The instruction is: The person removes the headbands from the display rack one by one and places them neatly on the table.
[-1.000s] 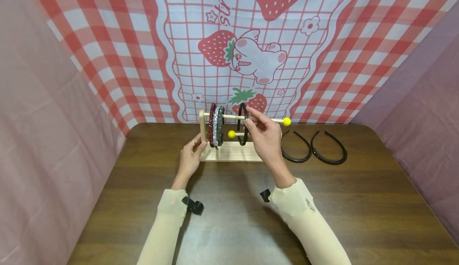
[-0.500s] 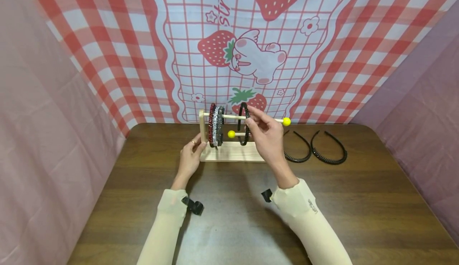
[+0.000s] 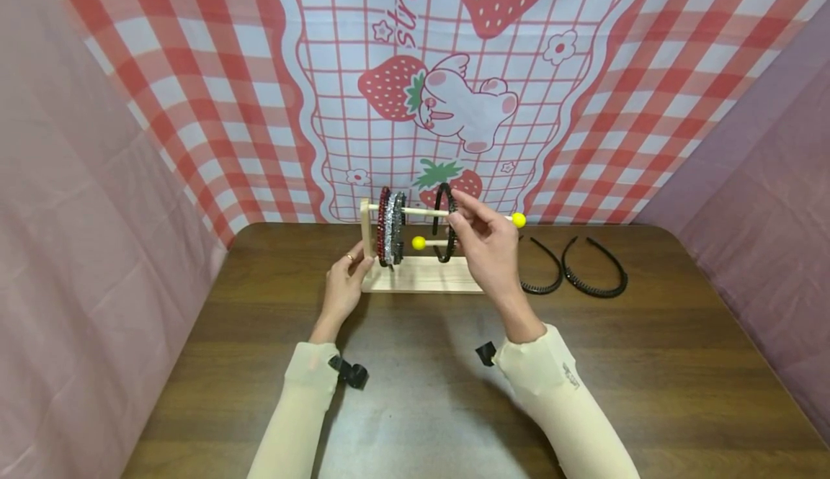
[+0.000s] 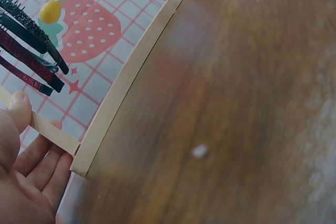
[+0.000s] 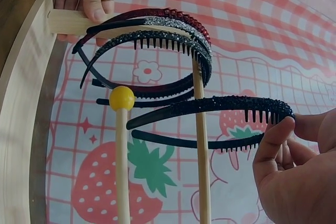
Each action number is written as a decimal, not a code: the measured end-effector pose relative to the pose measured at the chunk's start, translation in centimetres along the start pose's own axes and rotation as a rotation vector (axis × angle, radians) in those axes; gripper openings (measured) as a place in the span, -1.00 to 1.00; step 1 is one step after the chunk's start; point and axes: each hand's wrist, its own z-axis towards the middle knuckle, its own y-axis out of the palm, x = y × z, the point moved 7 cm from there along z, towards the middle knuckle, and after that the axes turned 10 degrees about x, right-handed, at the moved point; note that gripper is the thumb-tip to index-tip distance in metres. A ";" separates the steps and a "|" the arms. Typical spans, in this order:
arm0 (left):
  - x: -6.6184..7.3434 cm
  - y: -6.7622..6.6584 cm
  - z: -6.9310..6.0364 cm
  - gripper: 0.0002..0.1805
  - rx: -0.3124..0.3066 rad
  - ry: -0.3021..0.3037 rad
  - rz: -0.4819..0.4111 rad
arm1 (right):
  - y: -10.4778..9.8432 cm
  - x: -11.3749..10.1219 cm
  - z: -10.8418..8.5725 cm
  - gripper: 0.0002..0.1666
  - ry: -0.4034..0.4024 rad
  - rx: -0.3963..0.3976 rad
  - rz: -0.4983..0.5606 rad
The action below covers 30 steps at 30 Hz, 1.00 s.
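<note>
In the head view, my left hand [image 3: 344,288] grips the upright [image 3: 366,230] of a wooden headband stand [image 3: 421,277] by its left end. The left wrist view has my thumb on one face of that upright, fingers behind. My right hand [image 3: 489,252] pinches a black glittery toothed headband [image 5: 210,106] at its curved top, between thumb and fingers. The stand's long rod [image 5: 203,182] passes through this headband. Farther left on the rod hang a red headband [image 3: 382,230], a silver one [image 3: 390,228] and a dark grey glittery one [image 3: 398,230], close together.
Two black toothed headbands [image 3: 596,292] lie on the brown table [image 3: 681,364], right of the stand. A yellow ball [image 3: 519,220] tips the long rod; another yellow ball [image 3: 418,243] tips a lower rod. A strawberry-print cloth [image 3: 493,176] hangs behind the table.
My right hand has shifted slightly right, and the black headband has come along the rod with it. My left hand and the other headbands have stayed in place.
</note>
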 end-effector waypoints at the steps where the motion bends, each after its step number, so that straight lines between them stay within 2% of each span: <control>1: -0.1 0.0 0.0 -0.45 0.001 -0.002 0.002 | 0.0 0.0 0.0 -0.59 -0.002 0.001 -0.003; 3: -0.2 0.0 0.0 -0.45 0.005 0.008 -0.002 | -0.1 0.0 0.1 -0.59 -0.001 0.006 -0.004; 6: -0.9 0.0 0.3 -0.42 0.025 0.060 -0.020 | -0.3 0.0 0.1 -0.59 0.001 0.015 -0.002; 9: -0.8 -0.1 0.3 -0.39 0.030 0.092 -0.048 | -0.5 0.0 0.2 -0.59 0.002 0.018 0.000; 10: -1.3 0.0 0.5 -0.39 0.030 0.102 -0.071 | -0.5 -0.1 0.2 -0.59 -0.001 0.018 -0.001; 13: -0.6 0.0 0.2 -0.44 0.017 0.081 -0.084 | -0.7 -0.3 0.4 -0.59 -0.010 0.021 -0.001; 15: -0.8 0.0 0.3 -0.47 0.011 0.067 -0.091 | -0.9 -0.5 0.4 -0.58 -0.017 0.023 -0.005; 20: -1.4 0.1 0.5 -0.47 0.025 0.076 -0.085 | -1.4 -0.5 0.6 -0.57 -0.024 0.028 -0.025; 22: -2.4 0.3 0.9 -0.47 0.031 0.086 -0.082 | -1.6 -0.5 0.7 -0.58 -0.026 0.033 -0.031; 27: -2.2 0.3 0.9 -0.48 0.023 0.072 -0.081 | -2.2 -0.5 1.0 -0.58 -0.037 0.052 -0.038; 30: -1.5 0.1 0.6 -0.48 0.027 0.067 -0.084 | -2.5 -0.6 1.1 -0.58 -0.044 0.062 -0.036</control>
